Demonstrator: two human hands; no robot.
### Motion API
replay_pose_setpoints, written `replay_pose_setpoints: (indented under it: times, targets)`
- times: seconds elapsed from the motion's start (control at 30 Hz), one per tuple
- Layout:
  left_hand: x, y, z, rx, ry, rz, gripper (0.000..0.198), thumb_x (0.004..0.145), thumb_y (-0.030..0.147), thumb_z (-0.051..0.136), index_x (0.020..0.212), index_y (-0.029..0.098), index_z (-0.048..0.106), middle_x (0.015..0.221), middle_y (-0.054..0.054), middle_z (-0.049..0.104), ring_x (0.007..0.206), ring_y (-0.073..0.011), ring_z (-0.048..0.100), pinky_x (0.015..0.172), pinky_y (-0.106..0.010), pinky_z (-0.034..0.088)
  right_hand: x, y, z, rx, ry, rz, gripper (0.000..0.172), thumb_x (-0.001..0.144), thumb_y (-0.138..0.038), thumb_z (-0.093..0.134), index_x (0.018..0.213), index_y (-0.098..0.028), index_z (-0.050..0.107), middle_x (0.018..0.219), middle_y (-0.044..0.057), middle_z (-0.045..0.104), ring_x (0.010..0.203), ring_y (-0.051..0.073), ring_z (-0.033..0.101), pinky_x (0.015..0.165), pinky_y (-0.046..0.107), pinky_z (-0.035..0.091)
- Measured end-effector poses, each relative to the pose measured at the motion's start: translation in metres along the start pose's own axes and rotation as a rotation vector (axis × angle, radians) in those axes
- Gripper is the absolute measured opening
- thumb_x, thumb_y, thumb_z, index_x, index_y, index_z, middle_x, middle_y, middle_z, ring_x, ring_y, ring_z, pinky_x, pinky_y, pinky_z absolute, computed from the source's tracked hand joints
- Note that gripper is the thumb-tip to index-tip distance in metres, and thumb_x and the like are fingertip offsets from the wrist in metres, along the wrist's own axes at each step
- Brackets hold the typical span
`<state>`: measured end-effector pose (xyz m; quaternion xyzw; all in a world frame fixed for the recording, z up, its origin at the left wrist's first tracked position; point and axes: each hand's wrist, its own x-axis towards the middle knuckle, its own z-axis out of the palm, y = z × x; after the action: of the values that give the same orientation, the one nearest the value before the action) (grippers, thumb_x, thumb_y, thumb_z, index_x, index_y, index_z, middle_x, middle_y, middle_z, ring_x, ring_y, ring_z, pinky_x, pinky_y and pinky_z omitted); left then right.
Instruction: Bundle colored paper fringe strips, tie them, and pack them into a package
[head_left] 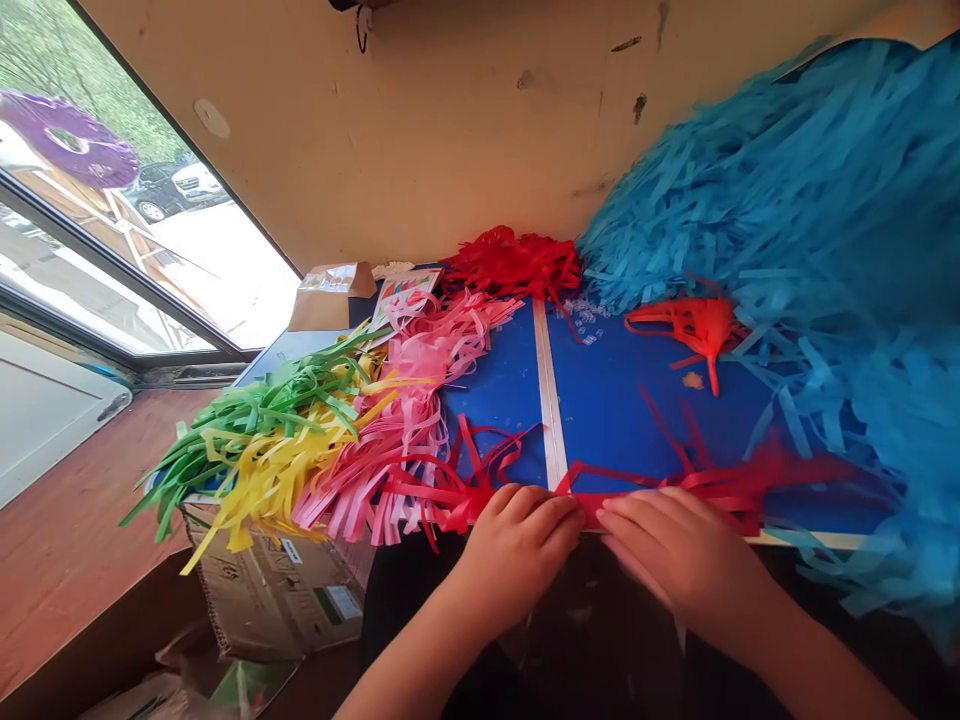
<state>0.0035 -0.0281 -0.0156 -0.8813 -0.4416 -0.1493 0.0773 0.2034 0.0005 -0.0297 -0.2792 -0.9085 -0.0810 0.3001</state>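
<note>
At the front edge of the blue table (607,400), a red tassel (592,508) with long thin strips stretches between my hands. My left hand (517,545) is closed on its left part, fingers curled over the twisted or folded middle. A short way to the right, my right hand (679,550) grips the same tassel, its thumb hidden. Loose red strips spread out beyond both hands, and those on the right are blurred. A smaller orange-red tassel (694,325) lies farther back on the table.
Pink (409,400), yellow (292,470) and green tassels (262,405) lie in heaps at the left. More red tassels (514,262) sit by the wall. A large blue tassel pile (810,190) covers the right side. Cardboard boxes (262,580) stand below the table's left edge.
</note>
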Motion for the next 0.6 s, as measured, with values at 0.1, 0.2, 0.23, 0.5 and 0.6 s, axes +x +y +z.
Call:
replay_pose_setpoints:
  times: [0.1,0.2,0.23,0.5,0.6]
  targets:
    - [0.000,-0.002,-0.001,-0.083,0.047,-0.030,0.014,0.089,0.023,0.050,0.098,0.022,0.060,0.098,0.003,0.068,0.084,-0.0124,0.057,0.073,-0.028,0.044,0.000,0.001,-0.001,0.044,-0.001,0.027,0.019,0.088,-0.012,0.044,0.087,-0.015,0.063,0.082,0.003,0.066,0.079,0.018,0.054,0.074,0.032,0.035]
    - [0.001,-0.002,-0.001,-0.139,0.071,-0.058,0.011,0.089,0.022,0.049,0.093,0.021,0.060,0.094,0.004,0.068,0.080,-0.0128,0.056,0.070,-0.028,0.043,0.001,0.001,-0.001,0.085,-0.034,0.046,0.020,0.089,-0.011,0.043,0.084,-0.016,0.062,0.079,0.002,0.065,0.079,0.018,0.053,0.072,0.031,0.033]
    - [0.001,-0.003,0.000,-0.149,0.073,-0.060,0.011,0.089,0.022,0.049,0.091,0.021,0.060,0.094,0.004,0.068,0.080,-0.0129,0.056,0.071,-0.028,0.044,0.001,0.001,-0.001,0.097,-0.039,0.053,0.022,0.089,-0.011,0.042,0.083,-0.016,0.062,0.078,0.002,0.064,0.078,0.017,0.052,0.072,0.031,0.033]
    - [0.000,-0.009,0.000,-0.155,0.026,-0.178,0.016,0.089,0.024,0.048,0.080,0.017,0.059,0.086,-0.001,0.063,0.080,-0.0157,0.053,0.072,-0.030,0.045,0.003,0.006,-0.001,0.074,-0.106,0.340,0.028,0.090,-0.018,0.037,0.070,-0.019,0.057,0.078,0.002,0.059,0.079,0.017,0.049,0.074,0.032,0.030]
    - [-0.001,-0.014,-0.006,-0.197,-0.057,-0.281,0.018,0.089,0.027,0.048,0.079,0.018,0.059,0.087,-0.002,0.060,0.084,-0.0175,0.052,0.076,-0.032,0.045,0.003,0.009,0.000,0.051,-0.126,0.426,0.020,0.085,-0.024,0.046,0.068,-0.021,0.055,0.079,0.001,0.058,0.078,0.018,0.047,0.070,0.032,0.029]
